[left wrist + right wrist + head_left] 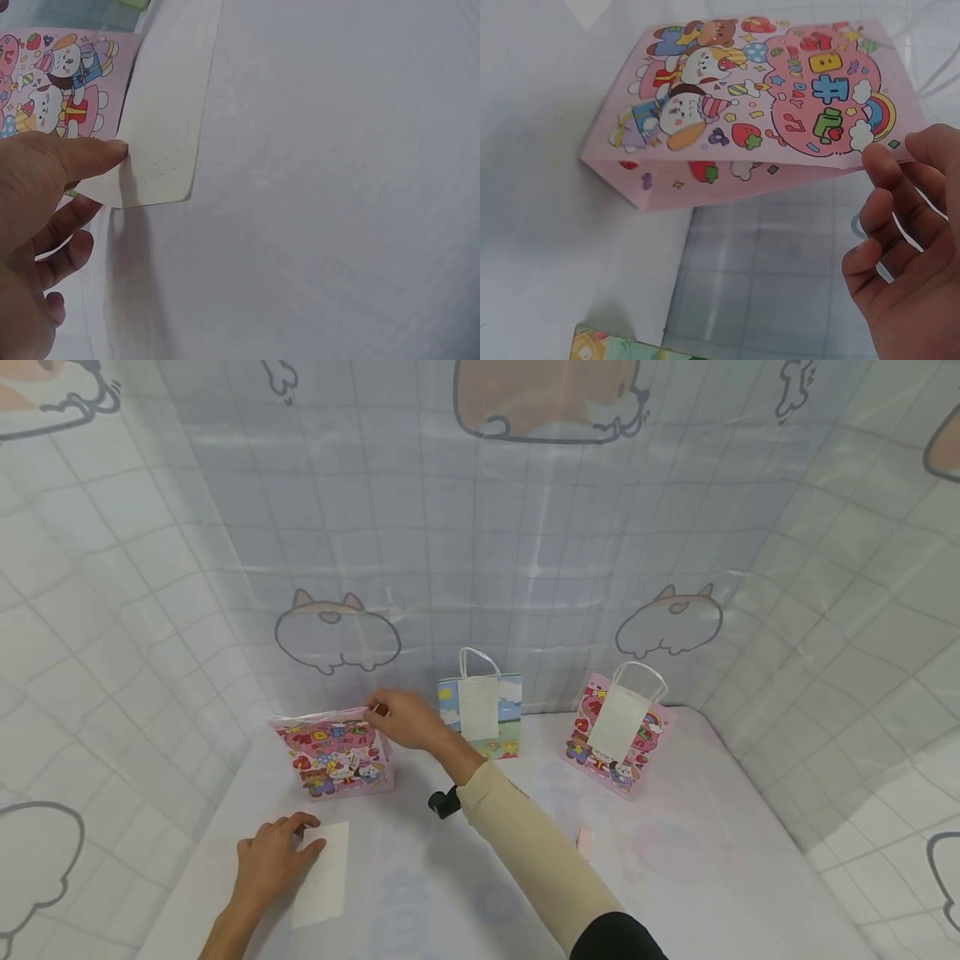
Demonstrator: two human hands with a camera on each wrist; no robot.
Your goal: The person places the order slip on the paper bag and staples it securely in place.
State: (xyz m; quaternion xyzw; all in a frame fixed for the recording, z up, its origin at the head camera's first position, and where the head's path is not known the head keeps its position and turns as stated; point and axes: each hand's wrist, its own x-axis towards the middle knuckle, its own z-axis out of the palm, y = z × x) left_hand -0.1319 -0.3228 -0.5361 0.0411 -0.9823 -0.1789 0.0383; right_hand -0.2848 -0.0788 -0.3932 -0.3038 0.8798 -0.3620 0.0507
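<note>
My right hand (408,720) pinches the top right corner of a pink cartoon-print paper gift bag (337,760). That bag stands at the back left, its printed front facing me and its white string handle lying along the top edge. In the right wrist view, thumb and index finger meet at the bag's rim (847,161), while the other fingers curl loosely beneath. Nearer to me, my left hand (272,864) pinches the edge of a blank white paper card (327,881). The left wrist view has the thumb over this card's corner, with fingers underneath.
A blue and green landscape-print gift bag (511,697) stands at the back middle. Another pink gift bag (647,747) is tilted at the back right. Each has a white card on its front. A small pink object (585,842) lies on the white table (690,877); patterned curtains (480,543) surround it.
</note>
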